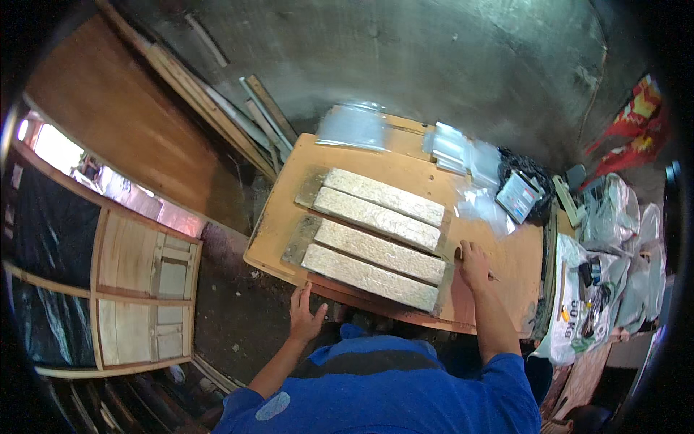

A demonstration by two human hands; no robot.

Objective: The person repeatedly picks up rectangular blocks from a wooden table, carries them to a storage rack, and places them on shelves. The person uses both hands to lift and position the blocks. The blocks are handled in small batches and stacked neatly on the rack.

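Observation:
Two thin boards lie side by side on the wooden table [401, 145], each bearing two long, pale, lumpy blocks that look like tempeh. The far board [310, 182] carries a back block [385, 196] and a front block [377, 218]. On the near board [297, 238] are another back block [379, 250] and a front block [370, 276]. My right hand [473, 265] rests just right of the boards, closed around a small tool [494, 276] mostly hidden by the fingers. Off the table's near left edge, my left hand [307, 314] is empty, fingers apart.
Clear plastic sheets [351, 127] and bags [452, 147] lie along the table's back. A printed box [519, 196] sits by a black plastic bag [545, 182]. At right lies a white sack [569, 320] with small items. Wooden planks [211, 108] lean at left, above a wood-framed panel [146, 293].

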